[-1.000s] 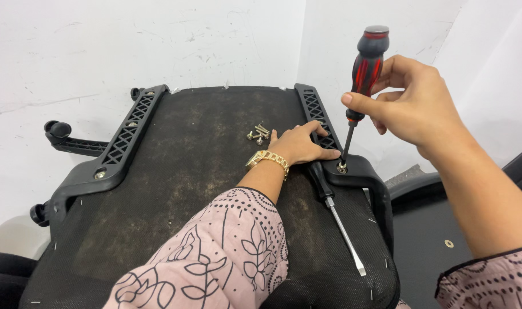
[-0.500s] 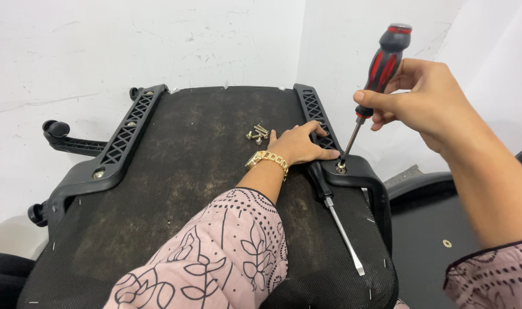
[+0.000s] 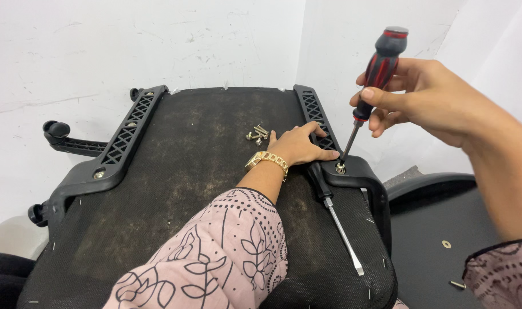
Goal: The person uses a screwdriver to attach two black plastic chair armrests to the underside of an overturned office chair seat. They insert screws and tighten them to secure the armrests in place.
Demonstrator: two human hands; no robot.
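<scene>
White walls (image 3: 129,46) meet in a corner behind an upturned chair seat (image 3: 203,194), its dusty black underside facing up with an armrest bracket (image 3: 119,146) along each side edge. On the right edge, the left hand (image 3: 298,146) presses flat and unclenched beside the right bracket (image 3: 352,170), near loose screws (image 3: 258,134) and a spare screwdriver (image 3: 335,220). The right hand (image 3: 429,97) grips a red-and-black screwdriver (image 3: 375,77), tip in a bracket screw (image 3: 341,168).

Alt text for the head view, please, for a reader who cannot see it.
The right hand holds a red and black screwdriver upright, tip in a screw on a black armrest bracket of an upturned chair seat. The left hand presses flat on the bracket, beside loose screws and a second screwdriver lying on the seat.
</scene>
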